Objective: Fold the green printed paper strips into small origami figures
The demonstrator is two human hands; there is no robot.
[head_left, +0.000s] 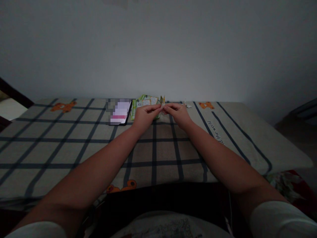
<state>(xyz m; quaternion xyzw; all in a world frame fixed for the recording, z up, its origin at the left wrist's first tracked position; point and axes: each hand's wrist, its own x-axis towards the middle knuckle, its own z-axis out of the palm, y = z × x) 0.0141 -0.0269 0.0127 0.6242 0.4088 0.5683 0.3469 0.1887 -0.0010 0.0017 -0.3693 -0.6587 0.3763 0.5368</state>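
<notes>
My left hand and my right hand meet near the table's far side, fingertips almost touching. Between them they pinch a small crumpled wrapper, yellow-green with a pale lower part; what it contains is too small to make out. Just behind and beside my left hand lie several flat green-and-white packets, overlapping and partly hidden by the fingers. Beyond my right hand rests a small whitish crumpled scrap.
A phone with a lit screen lies left of the packets. The checked cloth with bear prints covers the table, which stands against a grey wall. A dark wooden chair part is at the far left.
</notes>
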